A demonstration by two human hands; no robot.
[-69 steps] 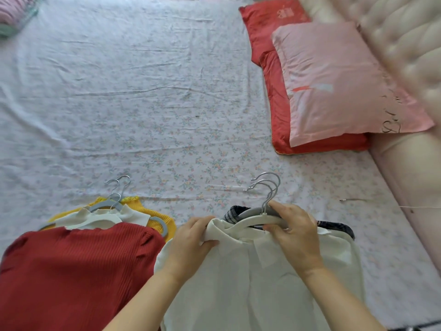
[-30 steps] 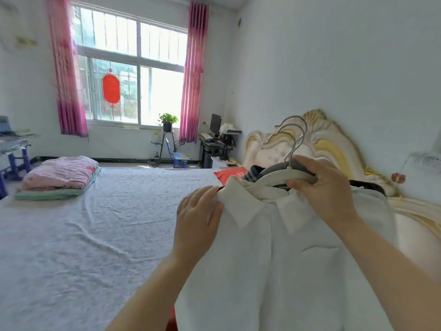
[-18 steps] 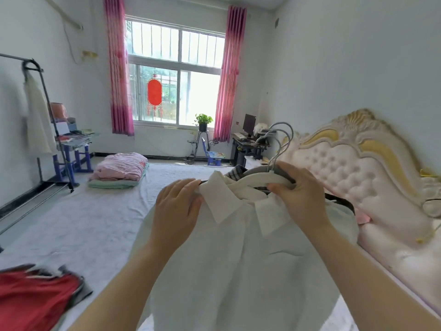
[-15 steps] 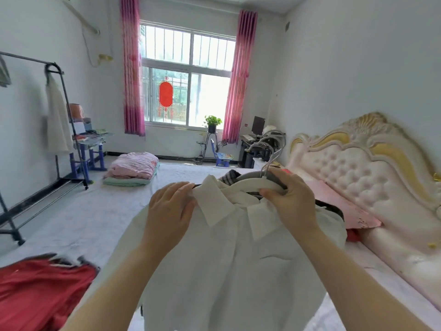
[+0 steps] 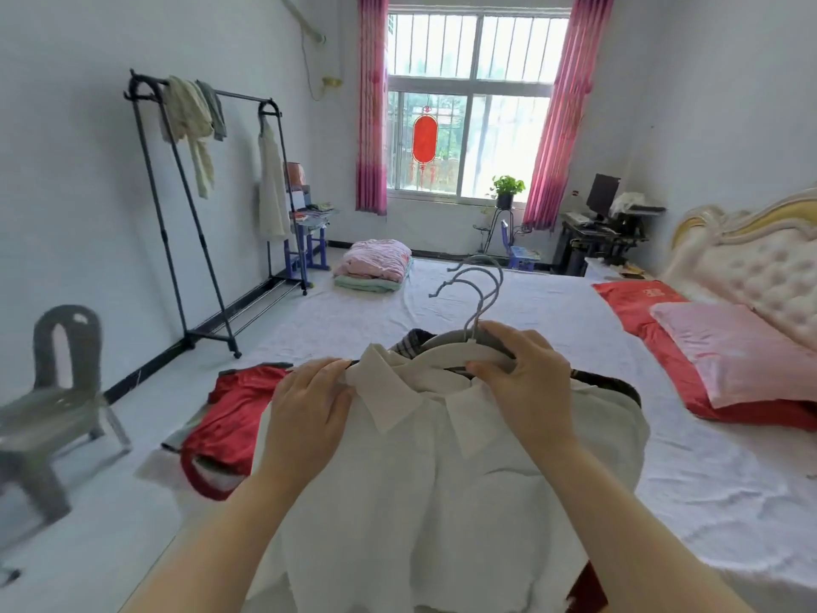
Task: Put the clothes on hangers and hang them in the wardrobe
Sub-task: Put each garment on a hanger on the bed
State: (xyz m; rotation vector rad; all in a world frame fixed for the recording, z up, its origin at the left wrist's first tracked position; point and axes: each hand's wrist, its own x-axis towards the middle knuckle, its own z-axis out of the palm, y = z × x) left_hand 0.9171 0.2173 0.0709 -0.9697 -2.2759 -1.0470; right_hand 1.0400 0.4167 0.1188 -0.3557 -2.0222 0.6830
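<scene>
Two bare forearms reach in from the near edge, one at the left, one at the right. No sleeve, watch, ring or bracelet shows on either. The left hand (image 5: 309, 413) and right hand (image 5: 526, 378) are ungloved, with short, unpainted nails.

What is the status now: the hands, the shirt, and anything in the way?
Left hand shut on white shirt collar. Right hand shut on hangers. Clothes rack ahead left, nothing blocking in view.

Bright daylight from the window (image 5: 475, 104); blurred, warped chair (image 5: 53, 391) at edge.
</scene>
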